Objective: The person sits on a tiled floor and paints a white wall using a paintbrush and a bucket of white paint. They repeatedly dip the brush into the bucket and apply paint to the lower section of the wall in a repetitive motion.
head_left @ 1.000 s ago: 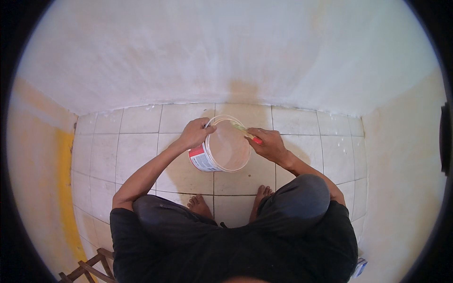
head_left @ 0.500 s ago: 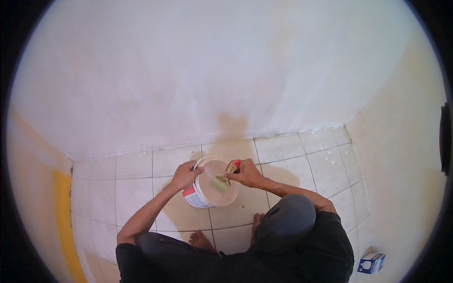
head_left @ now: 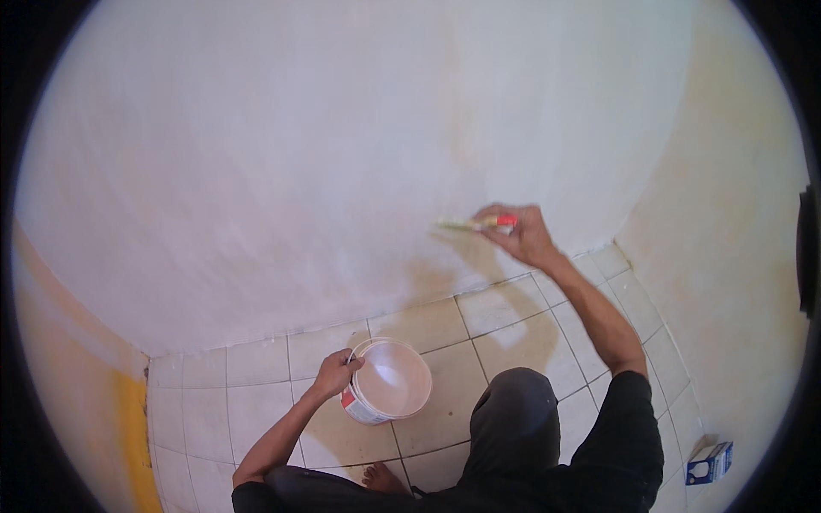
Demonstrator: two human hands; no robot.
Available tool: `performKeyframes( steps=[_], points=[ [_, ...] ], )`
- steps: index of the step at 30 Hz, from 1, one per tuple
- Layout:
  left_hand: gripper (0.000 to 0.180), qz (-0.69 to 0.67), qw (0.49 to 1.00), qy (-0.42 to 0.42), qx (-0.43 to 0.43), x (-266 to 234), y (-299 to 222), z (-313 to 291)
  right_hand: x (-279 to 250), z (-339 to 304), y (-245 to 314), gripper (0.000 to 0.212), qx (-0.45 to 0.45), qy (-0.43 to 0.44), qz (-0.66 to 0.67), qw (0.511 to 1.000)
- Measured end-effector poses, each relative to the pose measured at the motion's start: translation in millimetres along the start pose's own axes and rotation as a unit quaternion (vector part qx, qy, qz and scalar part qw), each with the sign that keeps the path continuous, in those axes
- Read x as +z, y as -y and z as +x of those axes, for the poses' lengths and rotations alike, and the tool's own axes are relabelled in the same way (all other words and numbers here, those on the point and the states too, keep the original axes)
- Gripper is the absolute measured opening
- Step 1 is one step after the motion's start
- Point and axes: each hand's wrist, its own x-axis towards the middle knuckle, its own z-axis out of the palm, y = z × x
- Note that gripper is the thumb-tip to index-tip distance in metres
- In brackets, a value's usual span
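Note:
With my left hand (head_left: 336,374) I grip the rim of a white plastic bucket (head_left: 395,414), closed around its upper left edge near the thin handle. A pale whitish surface shows inside the bucket. My right hand (head_left: 523,234) is raised and closed on a paintbrush (head_left: 463,224), whose red handle end pokes out of the fist. The brush points left, its bristles at or very near the whitish wall (head_left: 325,154); whether they touch it I cannot tell. Slight blur covers the brush and fingers.
Pale square floor tiles (head_left: 256,410) meet the wall's lower edge. A small blue and white box (head_left: 709,462) stands at the lower right by the right-hand wall (head_left: 727,282). On the left wall runs a yellow patch (head_left: 134,427). My knee (head_left: 516,419) and bare foot (head_left: 382,477) are close to the bucket.
My right hand has lifted the paintbrush out from over the bucket, up and to the right to the wall. My left hand still holds the bucket. The view has tilted upward.

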Motion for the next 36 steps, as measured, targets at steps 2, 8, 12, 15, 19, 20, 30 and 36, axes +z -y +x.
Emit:
performKeyframes(
  steps=[2, 8, 12, 15, 19, 20, 30, 36],
  points=[
    [0.035, -0.014, 1.0, 0.007, 0.001, -2, -5, -2, -27, 45, 2, 0.02, -0.073, -0.022, -0.062, 0.995],
    [0.027, -0.041, 0.999, 0.011, 0.011, 1, 10, 8, -99, 177, 61, 0.015, -0.294, -0.153, -0.238, 0.913],
    [0.027, -0.028, 1.0, 0.005, 0.003, 0, 16, 2, -130, 221, 128, 0.014, -0.406, -0.264, -0.228, 0.845],
    [0.027, -0.044, 0.999, 0.005, 0.012, 4, 15, 8, -126, 222, 101, 0.021, -0.421, -0.307, -0.291, 0.802],
    [0.035, -0.036, 0.999, -0.008, -0.01, 6, 22, 6, -32, 120, -10, 0.034, -0.39, -0.165, -0.321, 0.847],
    [0.035, -0.039, 0.999, -0.007, -0.017, 7, 24, 3, -3, 78, -32, 0.037, -0.367, -0.111, -0.309, 0.87],
    [0.032, -0.041, 0.999, 0.003, -0.02, 6, 13, 4, -20, 82, -43, 0.007, -0.175, -0.031, -0.153, 0.972],
    [0.031, -0.07, 0.997, -0.002, -0.022, 4, 5, 0, -146, 218, 95, 0.02, -0.433, -0.325, -0.278, 0.793]
  ],
)
